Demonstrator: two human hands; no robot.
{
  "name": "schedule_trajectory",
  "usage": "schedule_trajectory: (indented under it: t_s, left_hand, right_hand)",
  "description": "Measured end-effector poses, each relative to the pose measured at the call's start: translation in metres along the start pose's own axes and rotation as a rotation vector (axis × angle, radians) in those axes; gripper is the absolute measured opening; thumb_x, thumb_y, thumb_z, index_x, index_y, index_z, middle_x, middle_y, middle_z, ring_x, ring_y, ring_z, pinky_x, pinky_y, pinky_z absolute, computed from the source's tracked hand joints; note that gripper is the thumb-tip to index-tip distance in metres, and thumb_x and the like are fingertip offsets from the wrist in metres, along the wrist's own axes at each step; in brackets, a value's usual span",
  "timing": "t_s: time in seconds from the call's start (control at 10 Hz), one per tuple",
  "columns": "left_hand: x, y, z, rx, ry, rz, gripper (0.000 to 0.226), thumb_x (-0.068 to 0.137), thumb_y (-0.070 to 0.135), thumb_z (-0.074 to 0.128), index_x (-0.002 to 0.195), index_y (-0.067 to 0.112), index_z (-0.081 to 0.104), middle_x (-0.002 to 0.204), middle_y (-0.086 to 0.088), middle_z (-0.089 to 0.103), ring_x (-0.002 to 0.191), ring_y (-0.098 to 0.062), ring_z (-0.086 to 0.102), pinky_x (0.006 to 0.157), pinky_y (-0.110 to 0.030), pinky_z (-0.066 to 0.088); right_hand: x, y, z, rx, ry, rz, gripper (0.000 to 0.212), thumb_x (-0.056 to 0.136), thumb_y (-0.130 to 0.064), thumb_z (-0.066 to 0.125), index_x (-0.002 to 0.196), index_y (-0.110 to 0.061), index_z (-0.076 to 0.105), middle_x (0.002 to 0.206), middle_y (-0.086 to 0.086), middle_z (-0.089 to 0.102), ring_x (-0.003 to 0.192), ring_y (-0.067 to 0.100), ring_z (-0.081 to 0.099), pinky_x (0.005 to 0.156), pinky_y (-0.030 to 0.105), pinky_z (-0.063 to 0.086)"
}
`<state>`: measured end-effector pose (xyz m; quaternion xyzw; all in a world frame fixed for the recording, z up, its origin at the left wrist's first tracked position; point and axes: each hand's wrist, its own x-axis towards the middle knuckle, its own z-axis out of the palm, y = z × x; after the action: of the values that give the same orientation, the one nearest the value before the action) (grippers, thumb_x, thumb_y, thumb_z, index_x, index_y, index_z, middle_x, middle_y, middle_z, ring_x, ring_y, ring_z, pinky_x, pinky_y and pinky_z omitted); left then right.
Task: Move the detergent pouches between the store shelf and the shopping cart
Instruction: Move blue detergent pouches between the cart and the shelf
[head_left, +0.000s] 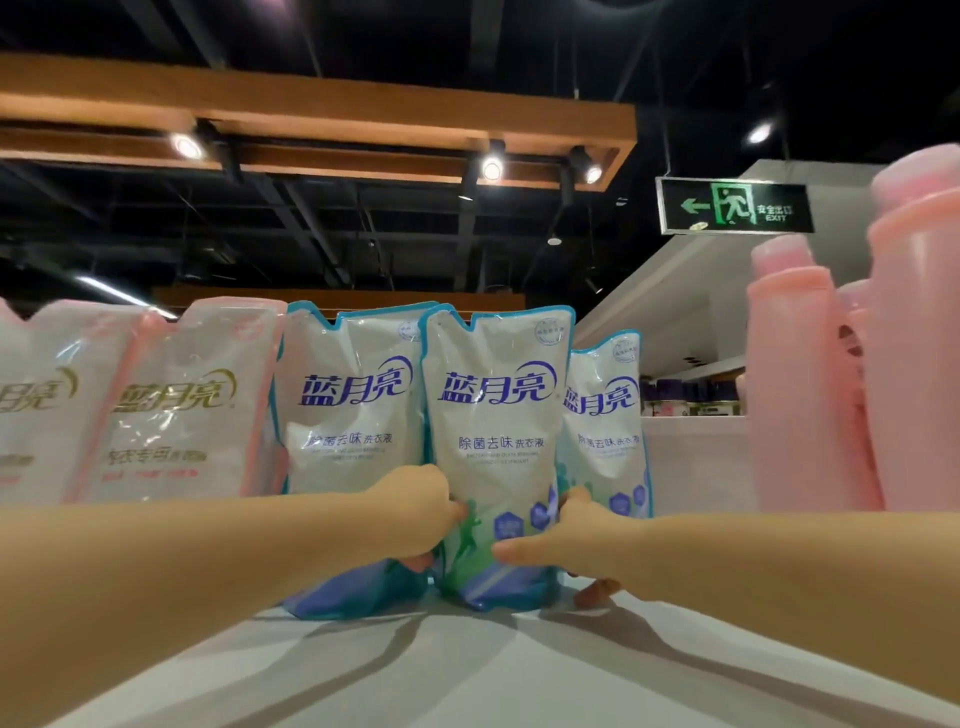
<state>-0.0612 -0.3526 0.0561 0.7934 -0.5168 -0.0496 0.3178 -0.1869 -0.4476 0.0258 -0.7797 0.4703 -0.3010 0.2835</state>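
At the store shelf (467, 670), we have both hands on the middle blue detergent pouch (493, 431), which stands at the front of a row of three. Our left hand (423, 512) curls round its lower left edge. Our right hand (563, 540) clamps the lower right corner, thumb across the printed front and fingers tucked behind and beneath.

The pouch is upright, its long axis vertical, its label facing us and its notched top pointing at the ceiling. Its base is at the shelf surface, though we cannot tell whether it rests there or is just lifted. It overlaps the left blue pouch (353, 415) and the right blue pouch (605, 415), both standing behind it.

Pink-trimmed pouches (182, 400) line the shelf further left, pink bottles (810, 389) stand to the right, and a green exit sign (735, 205) hangs overhead.

The shopping cart is out of view, so we judge the work to be at the shelf end of one trip. This pouch is either being taken or being set down, and nothing here settles which. Two more blue pouches stand on the shelf beside it.
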Motion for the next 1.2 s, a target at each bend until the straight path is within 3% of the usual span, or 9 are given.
schedule_trajectory:
  t_s: [0.1,0.3,0.5,0.6,0.7,0.8,1.0,1.1,1.2]
  left_hand:
    - [0.015,-0.007,0.008,-0.035,-0.02,0.042,0.032,0.099,0.029,0.041,0.113,0.001,0.046,0.109,-0.017,0.063,0.098,-0.029,0.066,0.084,-0.037,0.055]
    - [0.019,-0.003,0.012,-0.013,0.014,0.016,0.029,0.099,0.033,0.04,0.11,0.006,0.039,0.105,-0.017,0.061,0.079,-0.025,0.064,0.067,-0.034,0.057]
    - [0.024,-0.008,0.013,0.04,0.078,0.11,0.033,0.099,0.038,0.035,0.113,0.009,0.031,0.11,-0.015,0.056,0.085,-0.027,0.065,0.072,-0.041,0.058]
    - [0.023,-0.009,0.02,0.176,0.134,0.203,0.061,0.098,0.044,0.033,0.144,0.014,0.008,0.11,-0.012,0.059,0.092,-0.026,0.062,0.083,-0.039,0.053]
    - [0.021,-0.009,0.024,0.206,0.144,0.235,0.075,0.098,0.046,0.031,0.147,0.019,-0.018,0.108,-0.011,0.061,0.093,-0.024,0.062,0.086,-0.037,0.051]
    - [0.022,-0.006,0.022,0.131,0.144,0.227,0.075,0.097,0.046,0.032,0.146,0.023,-0.019,0.114,-0.013,0.06,0.099,-0.028,0.061,0.087,-0.04,0.052]
    - [0.031,0.002,0.021,0.061,0.133,0.205,0.072,0.098,0.042,0.034,0.148,0.019,-0.012,0.121,-0.016,0.056,0.101,-0.031,0.061,0.086,-0.042,0.053]
    - [0.036,0.007,0.015,0.017,0.106,0.204,0.067,0.098,0.041,0.034,0.149,0.024,-0.005,0.124,-0.014,0.054,0.092,-0.028,0.064,0.071,-0.037,0.059]
    - [0.037,0.01,0.015,0.036,0.1,0.203,0.069,0.099,0.042,0.033,0.148,0.025,-0.012,0.128,-0.013,0.051,0.09,-0.026,0.064,0.07,-0.035,0.059]
  right_hand:
    - [0.002,0.001,0.002,-0.045,0.018,0.008,0.092,0.068,-0.053,0.076,0.134,-0.01,0.029,0.116,0.003,0.046,0.11,0.018,0.051,0.094,0.034,0.05]
    - [0.011,-0.002,0.006,-0.069,-0.021,0.028,0.081,0.069,-0.056,0.074,0.128,-0.01,0.041,0.118,0.008,0.055,0.105,0.023,0.056,0.088,0.037,0.054]
    - [0.011,0.005,0.008,-0.044,-0.002,-0.016,0.075,0.073,-0.06,0.067,0.125,-0.011,0.045,0.108,0.005,0.056,0.092,0.021,0.055,0.061,0.024,0.049]
    - [0.007,0.006,0.008,-0.028,0.035,-0.016,0.075,0.078,-0.06,0.061,0.13,-0.01,0.041,0.103,0.003,0.054,0.094,0.02,0.052,0.082,0.029,0.048]
    - [0.001,0.006,0.003,-0.044,0.032,-0.028,0.068,0.083,-0.062,0.053,0.128,-0.011,0.044,0.094,0.0,0.053,0.093,0.019,0.051,0.085,0.029,0.048]
    - [0.0,0.004,0.0,-0.101,0.043,-0.035,0.063,0.089,-0.06,0.045,0.128,-0.011,0.047,0.112,0.007,0.055,0.095,0.02,0.05,0.091,0.032,0.05]
    - [0.0,-0.001,0.002,-0.082,0.035,-0.006,0.061,0.09,-0.06,0.042,0.123,-0.009,0.05,0.106,0.008,0.054,0.091,0.021,0.053,0.079,0.028,0.051]
    - [0.0,-0.003,-0.001,-0.032,0.022,0.006,0.061,0.093,-0.058,0.038,0.123,-0.008,0.051,0.108,0.011,0.057,0.099,0.024,0.059,0.087,0.03,0.054]
    - [0.003,-0.006,-0.003,-0.001,0.023,0.047,0.062,0.092,-0.06,0.036,0.126,-0.009,0.05,0.12,0.012,0.058,0.107,0.024,0.059,0.089,0.029,0.053]
